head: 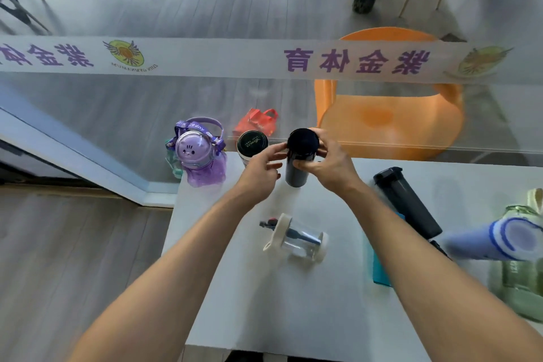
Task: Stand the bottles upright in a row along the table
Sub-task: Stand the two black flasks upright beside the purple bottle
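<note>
A black bottle (298, 169) stands upright near the far edge of the white table (249, 288). My right hand (330, 163) grips it around its upper body and cap. My left hand (263, 169) touches its left side with the fingertips. To its left stand a white bottle with a dark lid (252, 142) and a purple bottle with a strap (199, 153), both upright at the table's far left corner. A clear bottle with cream ends (299, 239) lies on its side mid-table. A dark tumbler (407, 203) lies on its side at the right.
At the right edge lie a blue-and-white bottle (499, 241), a green bottle (520, 279) and a teal object (380, 270). A glass barrier with a white banner (264, 57) rises just past the table's far edge. An orange chair (390, 114) and red bag (257, 122) sit beyond it.
</note>
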`<state>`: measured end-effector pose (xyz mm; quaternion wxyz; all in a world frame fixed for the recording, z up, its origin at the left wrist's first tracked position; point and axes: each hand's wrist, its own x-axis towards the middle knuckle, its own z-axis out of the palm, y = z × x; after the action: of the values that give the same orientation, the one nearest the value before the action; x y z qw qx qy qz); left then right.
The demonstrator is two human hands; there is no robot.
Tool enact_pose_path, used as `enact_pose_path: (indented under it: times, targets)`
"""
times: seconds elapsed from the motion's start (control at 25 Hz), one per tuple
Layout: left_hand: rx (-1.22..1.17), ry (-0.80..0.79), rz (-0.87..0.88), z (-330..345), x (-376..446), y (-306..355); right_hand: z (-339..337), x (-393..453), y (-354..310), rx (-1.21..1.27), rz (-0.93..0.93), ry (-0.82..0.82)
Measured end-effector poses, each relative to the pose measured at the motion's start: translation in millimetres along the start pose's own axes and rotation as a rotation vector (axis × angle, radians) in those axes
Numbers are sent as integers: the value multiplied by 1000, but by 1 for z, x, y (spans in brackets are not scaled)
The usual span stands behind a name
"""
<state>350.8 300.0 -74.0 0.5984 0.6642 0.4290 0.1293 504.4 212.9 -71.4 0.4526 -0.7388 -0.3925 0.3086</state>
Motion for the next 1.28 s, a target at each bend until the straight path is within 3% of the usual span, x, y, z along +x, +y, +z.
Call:
enact_pose_path:
  times: [0.36,0.76,0.88,1.08,1.28]
  targets:
    - [-34,59,-70,35,10,0,-18,22,32,-48,-40,-49]
    - [-33,-19,-50,33,8,2,-18,26,31,-53,4,-65]
    - [-47,-51,-51,31,6,1,-15,26,29,-73,68,-84]
    - [18,13,-75,27,5,-4,-24,-1,24,-117,242,48]
    - [31,-94,-111,65,-21,-20,-62,-68,47,-190,353,103]
